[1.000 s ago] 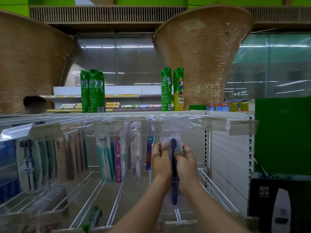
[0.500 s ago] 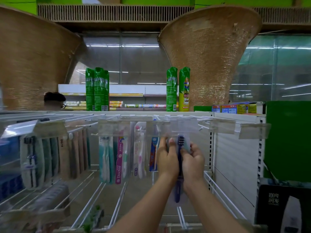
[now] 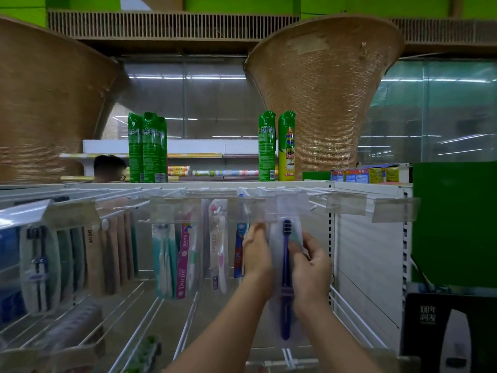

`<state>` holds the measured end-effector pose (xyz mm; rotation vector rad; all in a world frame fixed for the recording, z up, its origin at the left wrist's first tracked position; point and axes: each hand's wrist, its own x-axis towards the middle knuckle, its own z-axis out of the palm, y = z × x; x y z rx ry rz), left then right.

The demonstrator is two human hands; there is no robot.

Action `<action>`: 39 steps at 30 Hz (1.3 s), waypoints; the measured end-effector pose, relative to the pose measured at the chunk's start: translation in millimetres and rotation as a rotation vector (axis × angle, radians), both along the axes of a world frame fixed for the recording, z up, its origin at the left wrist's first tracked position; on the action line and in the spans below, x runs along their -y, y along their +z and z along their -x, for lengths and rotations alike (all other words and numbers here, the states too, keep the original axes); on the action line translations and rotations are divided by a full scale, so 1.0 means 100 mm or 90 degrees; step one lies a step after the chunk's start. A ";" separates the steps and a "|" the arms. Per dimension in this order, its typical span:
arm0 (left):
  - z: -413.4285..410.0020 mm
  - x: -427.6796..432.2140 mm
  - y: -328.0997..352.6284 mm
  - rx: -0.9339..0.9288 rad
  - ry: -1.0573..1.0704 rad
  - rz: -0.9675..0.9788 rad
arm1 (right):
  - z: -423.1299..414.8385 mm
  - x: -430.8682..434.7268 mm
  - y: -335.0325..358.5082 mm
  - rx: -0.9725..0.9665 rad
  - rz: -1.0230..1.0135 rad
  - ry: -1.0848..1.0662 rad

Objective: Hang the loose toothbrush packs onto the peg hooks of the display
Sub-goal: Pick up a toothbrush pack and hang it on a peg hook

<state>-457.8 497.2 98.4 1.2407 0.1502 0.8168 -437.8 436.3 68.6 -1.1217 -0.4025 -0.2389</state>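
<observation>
Five green spray cans (image 3: 146, 149), two hands (image 3: 258, 254).

Open gap right of right hand (image 3: 312, 270), up to white back panel (image 3: 368, 254). Left of left hand (image 3: 256, 254): hanging toothbrush packs (image 3: 188, 254) crowd close. Above both hands: clear label holders (image 3: 290, 207) and peg hooks (image 3: 314, 193). Below: wire shelf (image 3: 150, 319), unobstructed.

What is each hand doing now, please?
Left hand: closed on the purple toothbrush pack.
Right hand: closed on the same pack.
</observation>
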 end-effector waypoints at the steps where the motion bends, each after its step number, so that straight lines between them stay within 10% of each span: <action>1: 0.01 -0.03 0.01 -0.012 -0.024 0.025 | 0.00 0.02 0.00 -0.020 -0.018 0.002; 26: -0.39 -0.27 0.07 -0.130 0.092 -0.067 | -0.18 -0.04 0.13 -0.039 0.040 -0.024; 39: -0.32 -0.22 -0.12 -0.096 0.049 -0.018 | -0.65 -0.25 0.19 -0.041 0.316 -0.095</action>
